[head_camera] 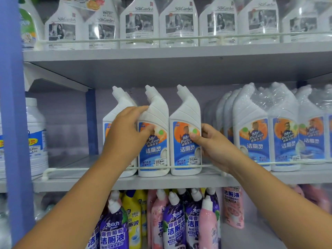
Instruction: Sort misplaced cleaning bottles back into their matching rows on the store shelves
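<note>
**Both hands on the Mr Puton bottles, middle shelf**

On the middle shelf (161,182), behind a white wire rail (89,168), three white angled-neck toilet-cleaner bottles with blue and orange labels stand upright in a row. Left hand (125,130) wraps the middle bottle (154,141) from its left side: the fingers curl over the bottle's shoulder and the thumb lies across the orange part of the label, so this hand grips the bottle. That hand and its forearm cover most of the leftmost bottle (118,105), which stands just behind and beside it. Right hand (213,142) holds the right bottle (186,141) from its right side, thumb pressed on the label front near the green dot, the other fingers curled round the bottle's far edge. The middle and right bottles stand just beside each other, bases on the shelf behind the rail, each with a small price sticker low on the label.

To the right of the right hand, shrink-wrapped packs of the same bottles (269,133) fill the rest of the shelf. On the upper shelf stands a row of large white SukGarden jugs (140,24). Below, the lower shelf holds purple bottles (115,229), pink bottles (208,223) and a yellow bottle (133,209), crowded together. At far left, past a blue upright post (12,105), a large white jug with a blue label (36,137) stands on the neighbouring shelf.
</note>
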Motion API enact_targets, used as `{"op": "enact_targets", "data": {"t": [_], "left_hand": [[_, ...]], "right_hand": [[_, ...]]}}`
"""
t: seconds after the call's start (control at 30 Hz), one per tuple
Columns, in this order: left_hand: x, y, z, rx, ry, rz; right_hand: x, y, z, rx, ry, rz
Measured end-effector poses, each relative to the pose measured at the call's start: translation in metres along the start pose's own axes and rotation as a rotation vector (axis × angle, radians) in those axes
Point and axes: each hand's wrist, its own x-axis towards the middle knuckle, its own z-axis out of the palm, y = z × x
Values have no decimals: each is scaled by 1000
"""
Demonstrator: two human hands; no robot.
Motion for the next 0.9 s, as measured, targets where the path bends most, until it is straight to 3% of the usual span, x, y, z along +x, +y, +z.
{"op": "enact_targets", "data": {"t": [0.13, 0.23, 0.3, 0.5, 0.67, 0.8, 0.9], "left_hand": [[-17, -37, -27, -44, 284, -116], [-26, -64, -30, -229, 137, -386], [-31, -73, -26, -317, 80, -463], [-27, -85, -31, -332, 20, -461], [-41, -86, -34, -262, -32, -430], [-90, -71, -35, -365, 82, -352], [-153, -60, -26, -444, 138, -382]], "right_hand": [[-7, 4, 2, -182, 24, -3], [-8, 2, 7, -246, 59, 8], [-9, 3, 9, -299, 83, 1], [-11, 3, 10, -348, 91, 11], [-24, -2, 18, -584, 156, -51], [-49, 12, 21, -733, 286, -201], [-101, 40, 26, -608, 460, -359]]}}
